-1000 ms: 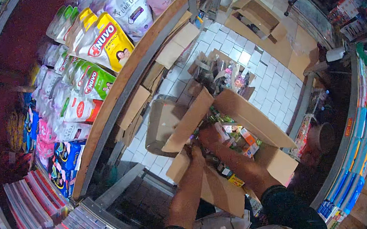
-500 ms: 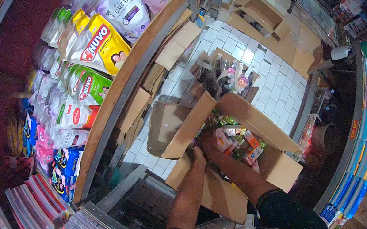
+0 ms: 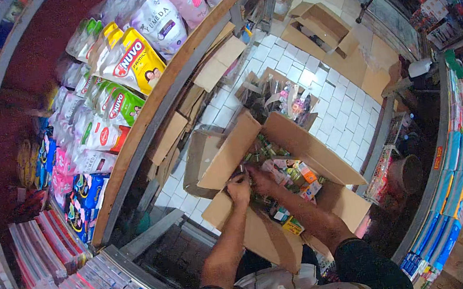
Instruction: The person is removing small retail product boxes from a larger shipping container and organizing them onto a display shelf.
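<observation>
An open cardboard box (image 3: pixel 319 149) with its flaps spread stands in front of me. My left hand (image 3: pixel 239 189) is at the box's left side, its fingers closed around something small and dark that I cannot make out. Right beside it, my right hand (image 3: pixel 261 181) has its fingers drawn together at the same spot; what they grip is hidden. Below and right of the hands lie small colourful cartons (image 3: pixel 306 174) inside the box. Small greenish packs (image 3: pixel 262 150) fill its far corner, and a yellow pack (image 3: pixel 293 227) lies near the close side.
Another open carton (image 3: pixel 200 155) stands left of the box. Clear-wrapped goods (image 3: pixel 291 102) sit on the white tile floor (image 3: pixel 337 108) beyond. A wood-edged shelf (image 3: pixel 165 79) with refill pouches (image 3: pixel 141 62) runs along the left. Stacked packs (image 3: pixel 447 184) line the right; a further carton (image 3: pixel 318 27) lies farther back.
My hands have drawn together and shifted slightly left, with the left hand higher. More of the box's contents shows, including the yellow pack. The view has shifted a little.
</observation>
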A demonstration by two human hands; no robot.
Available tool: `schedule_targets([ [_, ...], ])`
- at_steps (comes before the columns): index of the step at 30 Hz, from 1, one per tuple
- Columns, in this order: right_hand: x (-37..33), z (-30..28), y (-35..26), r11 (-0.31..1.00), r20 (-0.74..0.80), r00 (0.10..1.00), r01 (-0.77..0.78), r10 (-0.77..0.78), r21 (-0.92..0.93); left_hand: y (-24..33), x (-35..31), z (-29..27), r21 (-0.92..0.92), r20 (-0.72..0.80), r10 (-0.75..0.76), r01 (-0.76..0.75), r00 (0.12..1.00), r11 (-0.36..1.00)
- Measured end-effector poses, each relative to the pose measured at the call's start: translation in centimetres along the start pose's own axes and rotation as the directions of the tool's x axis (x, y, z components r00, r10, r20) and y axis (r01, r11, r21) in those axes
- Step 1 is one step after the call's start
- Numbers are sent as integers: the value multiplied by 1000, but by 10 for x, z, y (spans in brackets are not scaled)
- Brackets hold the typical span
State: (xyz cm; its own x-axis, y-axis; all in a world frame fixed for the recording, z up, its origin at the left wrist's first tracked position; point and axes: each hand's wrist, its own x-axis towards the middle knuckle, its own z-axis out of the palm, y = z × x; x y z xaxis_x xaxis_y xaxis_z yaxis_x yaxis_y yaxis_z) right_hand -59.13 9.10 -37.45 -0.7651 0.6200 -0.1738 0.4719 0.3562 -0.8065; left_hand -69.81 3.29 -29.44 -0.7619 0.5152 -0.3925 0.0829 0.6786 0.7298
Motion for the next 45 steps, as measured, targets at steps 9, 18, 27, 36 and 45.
schedule_targets([
  [9, -59, -135, -120, 972, -45, 999, -8, 19, 234, 19, -38, -29, -367, 215, 340, -247, 916, 897],
  [18, -164, -230, -191, 994, 13, 995, -99, 98, 38, 120, -159, -70, -548, 515, 244, 96, 822, 831],
  [27, -279, -299, -224, 991, -161, 987, 40, -19, 125, 178, -269, -71, -555, 614, 323, 103, 720, 825],
  [36, -382, -318, -199, 675, -291, 952, 153, 95, 722, 221, -350, -47, -613, 685, 491, 60, 538, 788],
  [45, -483, -297, -223, 779, -661, 659, 178, 358, 600, 230, -409, -12, -524, 842, 524, -35, 129, 851],
])
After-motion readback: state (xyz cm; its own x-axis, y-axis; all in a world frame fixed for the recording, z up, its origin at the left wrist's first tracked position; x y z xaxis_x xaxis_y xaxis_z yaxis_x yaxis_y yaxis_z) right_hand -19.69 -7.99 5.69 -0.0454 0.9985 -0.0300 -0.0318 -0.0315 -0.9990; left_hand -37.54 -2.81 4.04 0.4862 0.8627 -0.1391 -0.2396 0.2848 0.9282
